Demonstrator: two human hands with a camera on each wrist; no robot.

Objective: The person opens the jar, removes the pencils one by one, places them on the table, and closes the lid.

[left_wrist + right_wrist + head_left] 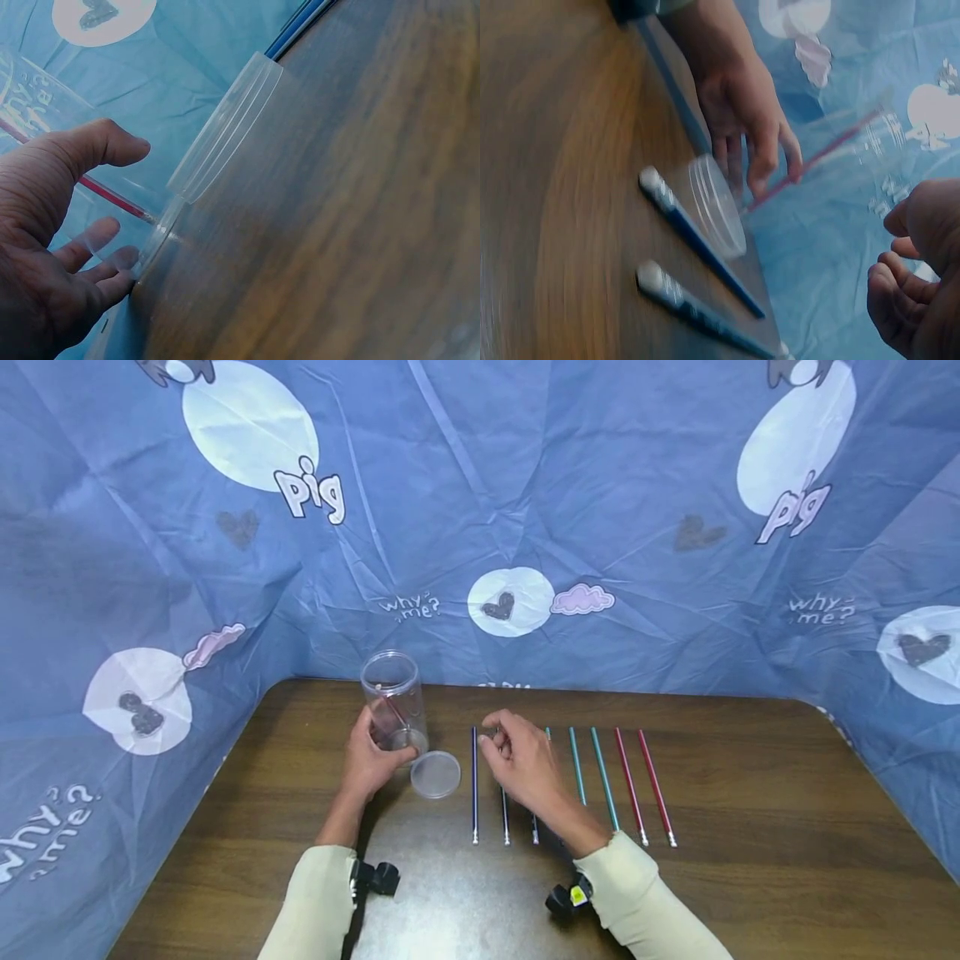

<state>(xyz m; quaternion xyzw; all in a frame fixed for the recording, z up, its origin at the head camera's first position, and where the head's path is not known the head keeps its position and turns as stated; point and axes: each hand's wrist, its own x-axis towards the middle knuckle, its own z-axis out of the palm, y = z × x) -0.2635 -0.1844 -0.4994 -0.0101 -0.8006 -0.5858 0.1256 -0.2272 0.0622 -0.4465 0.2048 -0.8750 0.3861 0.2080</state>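
My left hand grips a clear plastic jar low down, thumb at the near side of its base. Inside the jar a red pencil leans at a slant. The jar stands upright on the table with its top uncovered. Beside its base lies a clear round lid. Over the row of pencils hovers my right hand, its fingers loosely bent and nothing seen between them. It is nearest to a dark blue pencil and partly hides the pencils beneath it.
Right of my right hand lie teal pencils and two red pencils, eraser ends toward me. All rest on the brown wooden table. A blue printed cloth hangs behind and at both sides.
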